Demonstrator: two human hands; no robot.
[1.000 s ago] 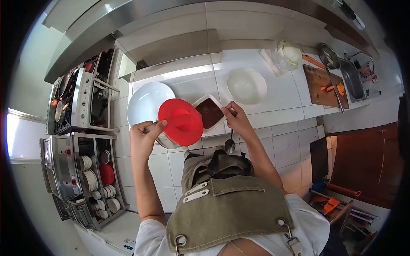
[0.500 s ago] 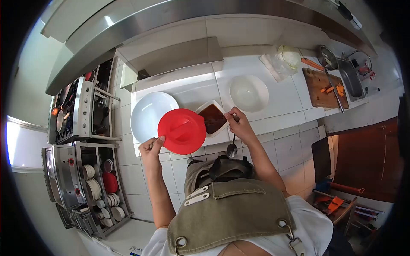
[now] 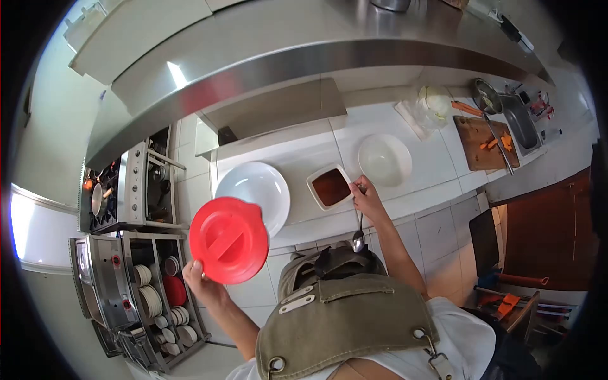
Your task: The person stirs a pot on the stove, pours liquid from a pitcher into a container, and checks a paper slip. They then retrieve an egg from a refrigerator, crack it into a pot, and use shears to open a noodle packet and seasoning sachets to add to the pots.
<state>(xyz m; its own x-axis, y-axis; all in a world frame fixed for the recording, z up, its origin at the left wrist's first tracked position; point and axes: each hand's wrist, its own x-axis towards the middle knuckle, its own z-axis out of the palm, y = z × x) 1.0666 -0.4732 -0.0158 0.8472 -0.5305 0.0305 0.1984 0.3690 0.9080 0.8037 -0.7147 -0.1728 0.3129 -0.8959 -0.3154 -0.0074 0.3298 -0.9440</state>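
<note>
My left hand (image 3: 201,280) pinches the edge of a round red plastic lid (image 3: 215,253), which has a raised bar across its middle. The lid is held in the air and overlaps the near left rim of a large white plate (image 3: 277,197) on the counter. A spoon (image 3: 359,242) hangs bowl-down from the closed fingers of my right hand (image 3: 367,197). Those fingers are right at the corner of a white square bowl (image 3: 313,182) of dark reddish-brown sauce (image 3: 331,188).
A white round bowl (image 3: 385,158) stands right of the sauce. Farther right are a bagged cabbage (image 3: 434,104), a cutting board (image 3: 472,155) with orange pieces and a knife, and a sink (image 3: 523,130). A steel shelf (image 3: 266,66) spans overhead; a stove (image 3: 130,183) stands left.
My left hand has drawn the red lid left and toward me, away from the sauce bowl, which now shows whole. The lid's face has turned more toward me. My right hand keeps the spoon.
</note>
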